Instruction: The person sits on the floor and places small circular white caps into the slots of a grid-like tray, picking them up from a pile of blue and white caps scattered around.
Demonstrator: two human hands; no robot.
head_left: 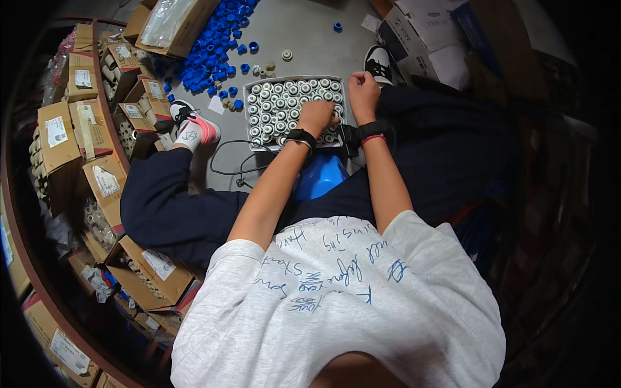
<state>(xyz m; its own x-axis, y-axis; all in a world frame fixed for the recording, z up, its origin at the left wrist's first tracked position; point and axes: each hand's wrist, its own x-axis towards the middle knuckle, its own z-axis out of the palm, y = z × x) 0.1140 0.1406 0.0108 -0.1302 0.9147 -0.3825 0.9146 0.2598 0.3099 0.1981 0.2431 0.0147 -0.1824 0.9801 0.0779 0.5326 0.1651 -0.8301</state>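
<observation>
An open white cardboard box (249,138) on the floor is packed with rows of upright white round fittings (267,119), each with a dark ring at its top. My left hand (318,116) lies over the right half of these fittings, fingers bent downward. Whether it grips one is hidden. Just past the right wall of the box, my right hand (365,94) is raised with curled fingers; what may be inside them cannot be seen. Dark bands circle both wrists, and a black device (348,138) sits by the right wrist.
Blue plastic fittings (208,63) lie heaped beyond the box, below a carton with clear plastic (170,24). A rack of cartons (58,131) curves along the left. A black cable (233,172) and a blue plastic surface (320,177) lie near my lap. White cartons (412,43) stand at upper right.
</observation>
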